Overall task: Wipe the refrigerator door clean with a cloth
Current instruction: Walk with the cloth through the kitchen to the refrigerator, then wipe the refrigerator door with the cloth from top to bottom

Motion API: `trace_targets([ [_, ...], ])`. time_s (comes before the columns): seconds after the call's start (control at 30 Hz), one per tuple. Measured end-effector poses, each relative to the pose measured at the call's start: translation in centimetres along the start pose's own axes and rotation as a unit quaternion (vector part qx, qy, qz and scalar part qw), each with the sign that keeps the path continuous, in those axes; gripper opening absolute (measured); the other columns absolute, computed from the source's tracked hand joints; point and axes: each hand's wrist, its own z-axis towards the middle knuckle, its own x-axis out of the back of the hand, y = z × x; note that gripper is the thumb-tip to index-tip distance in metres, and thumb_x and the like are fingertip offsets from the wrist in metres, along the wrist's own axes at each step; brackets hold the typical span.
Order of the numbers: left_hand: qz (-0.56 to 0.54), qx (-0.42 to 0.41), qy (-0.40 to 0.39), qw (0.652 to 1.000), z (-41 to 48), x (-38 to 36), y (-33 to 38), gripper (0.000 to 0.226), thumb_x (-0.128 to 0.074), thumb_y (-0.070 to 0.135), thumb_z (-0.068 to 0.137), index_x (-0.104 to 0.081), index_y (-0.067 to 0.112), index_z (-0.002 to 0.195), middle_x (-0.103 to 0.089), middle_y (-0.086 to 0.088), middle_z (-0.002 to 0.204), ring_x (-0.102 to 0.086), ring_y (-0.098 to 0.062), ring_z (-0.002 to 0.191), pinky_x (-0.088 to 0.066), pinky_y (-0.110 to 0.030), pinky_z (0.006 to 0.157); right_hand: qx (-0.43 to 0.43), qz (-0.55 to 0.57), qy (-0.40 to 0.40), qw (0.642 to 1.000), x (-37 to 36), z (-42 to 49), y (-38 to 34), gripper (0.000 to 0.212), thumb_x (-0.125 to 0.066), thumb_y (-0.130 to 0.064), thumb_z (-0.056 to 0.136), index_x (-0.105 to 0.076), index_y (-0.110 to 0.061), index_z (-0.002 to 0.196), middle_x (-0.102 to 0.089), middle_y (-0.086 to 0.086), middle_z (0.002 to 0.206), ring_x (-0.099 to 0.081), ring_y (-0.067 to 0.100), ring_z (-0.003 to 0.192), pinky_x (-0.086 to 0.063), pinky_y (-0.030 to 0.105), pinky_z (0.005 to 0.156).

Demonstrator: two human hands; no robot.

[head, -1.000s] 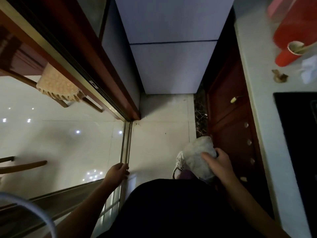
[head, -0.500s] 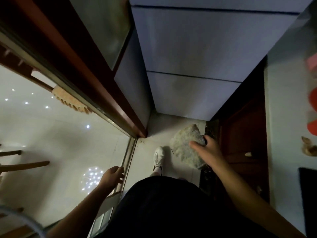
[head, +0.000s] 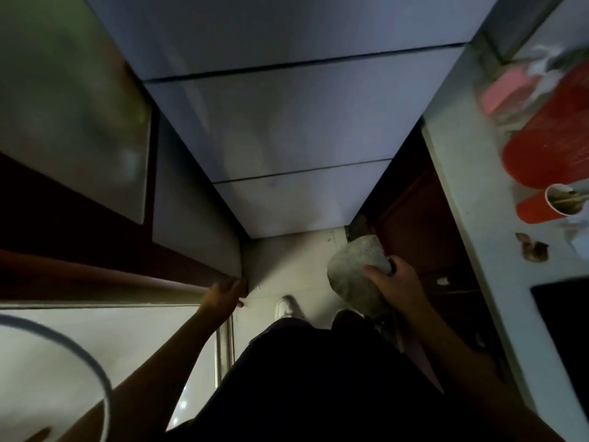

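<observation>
The pale grey refrigerator door [head: 287,122] fills the upper middle of the head view, split by two dark horizontal seams. My right hand [head: 393,282] grips a bunched grey-white cloth [head: 355,272], held low in front of the fridge's bottom right corner and apart from the door. My left hand [head: 224,295] hangs at the left by the end of the dark door frame, fingers loosely curled, holding nothing. My dark clothing covers the bottom of the view.
A white counter [head: 471,218] runs along the right with a red container [head: 551,145], a red cup [head: 541,205] and a dark panel [head: 564,314]. Dark wooden cabinets [head: 414,224] stand below it. A glass sliding door [head: 63,122] is left. A white shoe [head: 285,307] is on the floor tiles.
The view has tilted up and come closer to the fridge. My right hand with the cloth has risen slightly toward the fridge's lower right corner. My left hand moved up beside the door frame.
</observation>
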Motion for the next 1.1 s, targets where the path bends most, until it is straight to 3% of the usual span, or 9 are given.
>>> trace_targets([
  [0.1,-0.01,-0.031,0.021,0.999,0.9,1.0,2.7,0.026,-0.049,0.017,0.103,-0.069,0.01,0.087,-0.073,-0.02,0.088,-0.071,-0.034,0.08,-0.05,-0.029,0.062,0.011,0.012,0.005,1.0,0.6,0.5,-1.2,0.028,-0.078,-0.028,0.086,-0.067,-0.009,0.104,-0.07,0.007,0.098,-0.067,0.024,0.094,-0.058,0.044,0.085],
  [0.3,-0.013,-0.159,0.078,0.984,-1.3,5.9,11.7,0.023,-0.047,0.03,0.103,-0.061,0.034,0.086,-0.07,-0.005,0.09,-0.067,-0.03,0.084,-0.049,-0.041,0.08,0.116,0.032,-0.017,0.993,4.1,2.0,-10.3,0.024,-0.079,-0.034,0.084,-0.072,-0.022,0.103,-0.075,-0.003,0.099,-0.072,0.015,0.092,-0.061,0.037,0.08],
  [0.37,-0.009,-0.218,0.111,0.97,-3.0,8.3,16.3,0.019,-0.049,0.031,0.101,-0.064,0.025,0.09,-0.066,-0.004,0.09,-0.063,-0.023,0.085,-0.049,-0.037,0.082,0.182,0.037,-0.022,0.982,6.0,2.3,-15.6,0.023,-0.079,-0.034,0.083,-0.072,-0.024,0.102,-0.076,-0.006,0.098,-0.073,0.011,0.09,-0.061,0.034,0.079],
  [0.47,0.008,-0.298,0.208,0.931,-5.7,12.4,23.0,0.037,-0.049,0.043,0.091,-0.068,0.013,0.103,-0.071,-0.012,0.099,-0.066,-0.027,0.09,-0.051,-0.037,0.084,0.304,0.033,-0.011,0.952,9.1,1.5,-24.7,0.013,-0.081,-0.031,0.082,-0.073,-0.028,0.092,-0.077,-0.012,0.087,-0.073,0.003,0.08,-0.058,0.023,0.067],
  [0.6,0.032,-0.4,0.336,0.852,-10.3,18.3,31.7,0.013,-0.057,0.024,0.101,-0.068,0.017,0.104,-0.071,-0.001,0.096,-0.066,-0.016,0.083,-0.047,-0.014,0.071,0.461,0.021,0.024,0.887,13.6,-2.2,-37.1,0.013,-0.082,-0.032,0.081,-0.072,-0.03,0.09,-0.075,-0.015,0.085,-0.072,0.004,0.078,-0.056,0.027,0.065],
  [0.73,0.04,-0.474,0.426,0.77,-15.8,23.8,39.2,0.035,-0.048,0.053,0.097,-0.065,0.028,0.115,-0.068,0.011,0.106,-0.064,-0.002,0.092,-0.051,-0.03,0.077,0.582,0.035,0.055,0.81,17.7,-7.4,-47.3,0.012,-0.082,-0.032,0.082,-0.072,-0.029,0.088,-0.075,-0.013,0.083,-0.072,0.005,0.077,-0.057,0.032,0.066],
  [0.83,0.062,-0.508,0.497,0.701,-19.4,27.4,43.5,0.048,-0.037,0.068,0.092,-0.058,0.037,0.122,-0.06,0.022,0.112,-0.06,0.005,0.096,-0.051,-0.029,0.079,0.652,0.039,0.095,0.751,20.4,-10.7,-53.8,0.015,-0.081,-0.038,0.081,-0.072,-0.03,0.09,-0.075,-0.013,0.086,-0.072,0.005,0.078,-0.06,0.036,0.07],
  [1.0,0.142,-0.518,0.592,0.602,-24.0,31.9,49.0,0.057,-0.033,0.058,0.092,-0.06,0.023,0.127,-0.06,0.007,0.132,-0.061,-0.016,0.116,-0.052,-0.034,0.092,0.735,0.02,0.182,0.653,22.5,-15.3,-62.9,0.02,-0.077,-0.048,0.081,-0.069,-0.034,0.092,-0.071,-0.022,0.086,-0.067,-0.005,0.076,-0.051,0.015,0.062],
  [1.1,0.138,-0.507,0.626,0.577,-24.8,33.7,50.2,0.06,-0.034,0.054,0.092,-0.063,0.016,0.128,-0.06,-0.002,0.137,-0.059,-0.023,0.124,-0.051,-0.04,0.099,0.764,-0.029,0.242,0.597,22.0,-16.6,-66.7,0.022,-0.072,-0.05,0.084,-0.064,-0.031,0.093,-0.066,-0.014,0.084,-0.062,0.001,0.078,-0.047,0.02,0.063],
])
